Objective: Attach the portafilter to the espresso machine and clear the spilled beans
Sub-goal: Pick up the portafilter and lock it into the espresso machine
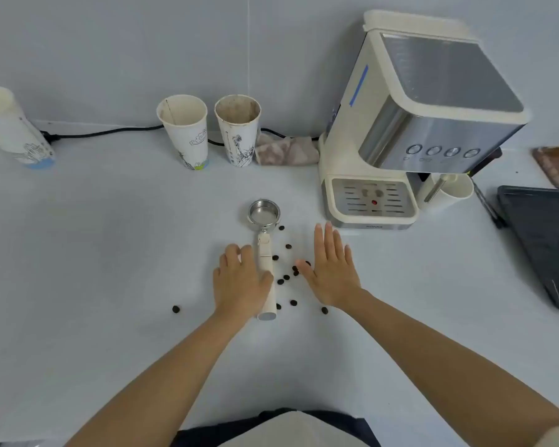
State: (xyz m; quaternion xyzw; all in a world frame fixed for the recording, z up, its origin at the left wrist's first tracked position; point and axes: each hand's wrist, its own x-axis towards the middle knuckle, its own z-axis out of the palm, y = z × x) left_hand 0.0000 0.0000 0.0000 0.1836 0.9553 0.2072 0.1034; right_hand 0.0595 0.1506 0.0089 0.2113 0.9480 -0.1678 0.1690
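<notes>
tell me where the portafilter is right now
In the head view the portafilter lies on the table centre, left of the espresso machine, left hand over its handle, beans scattered beside it.

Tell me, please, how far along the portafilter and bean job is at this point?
Nothing looks finished. The portafilter lies on the table, not on the espresso machine. The left hand rests at its handle; the right hand lies flat and open beside it. Coffee beans remain scattered.
</notes>
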